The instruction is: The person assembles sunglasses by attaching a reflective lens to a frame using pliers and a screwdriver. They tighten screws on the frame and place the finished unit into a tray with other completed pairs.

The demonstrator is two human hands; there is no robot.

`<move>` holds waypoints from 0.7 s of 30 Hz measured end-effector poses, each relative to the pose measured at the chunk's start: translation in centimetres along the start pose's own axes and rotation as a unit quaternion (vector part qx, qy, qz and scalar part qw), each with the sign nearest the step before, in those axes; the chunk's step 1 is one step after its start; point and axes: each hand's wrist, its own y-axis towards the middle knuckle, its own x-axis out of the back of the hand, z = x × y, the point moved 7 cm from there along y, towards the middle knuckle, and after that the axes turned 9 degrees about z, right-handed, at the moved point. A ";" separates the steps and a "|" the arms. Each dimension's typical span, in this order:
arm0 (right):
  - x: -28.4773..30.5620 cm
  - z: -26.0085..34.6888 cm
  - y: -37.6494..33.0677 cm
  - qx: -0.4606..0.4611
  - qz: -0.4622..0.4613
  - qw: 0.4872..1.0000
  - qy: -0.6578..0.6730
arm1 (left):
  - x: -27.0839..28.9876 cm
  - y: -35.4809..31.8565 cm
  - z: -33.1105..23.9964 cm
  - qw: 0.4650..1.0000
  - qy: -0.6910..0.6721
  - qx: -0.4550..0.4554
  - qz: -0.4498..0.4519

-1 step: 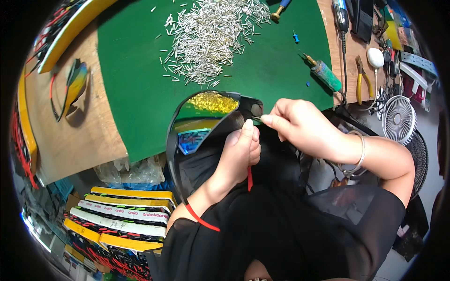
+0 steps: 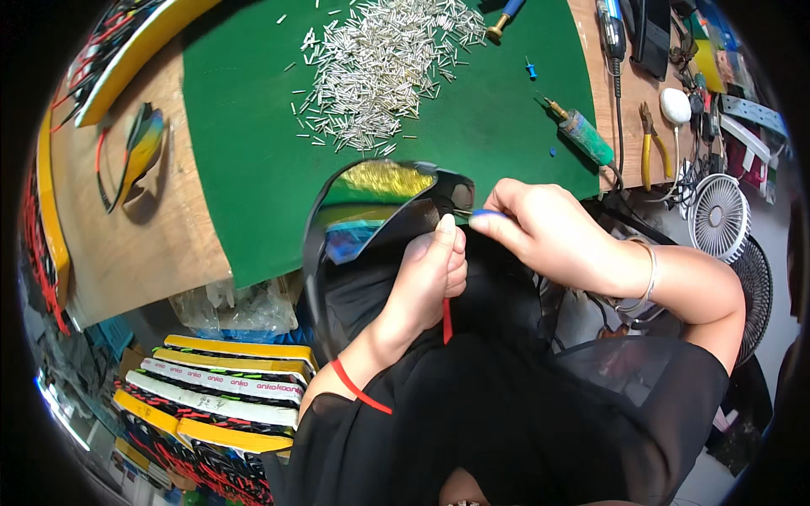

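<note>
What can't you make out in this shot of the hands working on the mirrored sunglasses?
Head view only:
- The tool tip in the right hand: only a blue bit shows; fingers cover the rest.
- The sunglasses hinge: hidden behind the left hand.
- The red strap: its upper end disappears under the left palm.
- Single metal pins: too small to tell their ends.
- Tools by the white fan: bent and crowded at the rim.

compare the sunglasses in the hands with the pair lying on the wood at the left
The held sunglasses are gripped by the left hand at the desk's near edge, and the right hand puts a small blue-handled tool to their hinge; the spare pair lies untouched on bare wood. The held lens mirrors gold and green; the spare's shows blue and yellow. Both are wraparound mirrored sunglasses.
</note>
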 end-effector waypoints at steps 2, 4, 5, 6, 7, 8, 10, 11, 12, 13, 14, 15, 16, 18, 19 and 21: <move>0.4 0.9 -1.0 0.024 0.088 0.994 -0.063 | -0.2 -0.3 -0.2 1.000 0.007 -0.003 0.009; 1.7 1.9 -2.4 0.091 0.080 0.989 -0.087 | -0.3 -0.8 -0.4 1.000 0.018 -0.019 0.018; 2.2 1.5 -3.1 0.106 0.056 0.990 -0.071 | -0.5 -1.2 -0.2 0.999 0.018 -0.026 0.026; 2.7 1.5 -3.3 0.133 0.025 0.990 -0.052 | -0.7 -1.5 -0.4 0.999 0.022 -0.039 0.024; 3.1 1.4 -3.0 0.125 0.000 0.992 -0.001 | -1.0 -1.9 -0.6 0.998 0.026 -0.053 0.021; 3.3 1.1 -2.9 0.114 -0.032 0.992 0.051 | -1.5 -2.1 -0.7 0.997 0.037 -0.062 0.023; 3.0 -0.9 -1.5 0.175 -0.111 0.947 0.245 | -2.6 -1.7 -0.9 0.997 0.045 -0.046 0.042; 2.3 -0.6 -0.6 0.177 -0.088 0.918 0.343 | -2.6 -1.7 -1.0 0.997 0.045 -0.052 0.045; 1.8 -0.1 0.1 0.178 -0.062 0.880 0.437 | -2.6 -1.8 -1.1 0.996 0.047 -0.057 0.048; 1.5 0.1 0.6 0.179 -0.061 0.886 0.423 | -2.7 -1.9 -1.7 0.995 0.064 -0.066 0.038; 0.8 -0.1 1.4 0.177 -0.056 0.893 0.410 | -2.6 -2.1 -2.2 0.994 0.078 -0.073 0.025; 0.3 -0.6 2.2 0.177 -0.075 0.910 0.366 | -2.6 -2.2 -2.5 0.993 0.092 -0.080 0.014; 0.0 -0.2 2.7 0.205 -0.081 0.894 0.390 | -2.3 -2.0 -2.8 0.991 0.095 -0.091 0.026; -0.3 1.0 3.5 0.228 -0.073 0.861 0.448 | -2.4 -1.9 -3.3 0.984 0.139 -0.103 0.045; 0.0 1.5 3.5 0.210 -0.060 0.867 0.448 | -2.5 -2.3 -3.7 0.980 0.170 -0.097 0.032; 1.1 2.0 3.2 0.193 -0.038 0.890 0.411 | -2.4 -3.2 -5.5 0.957 0.256 -0.134 -0.016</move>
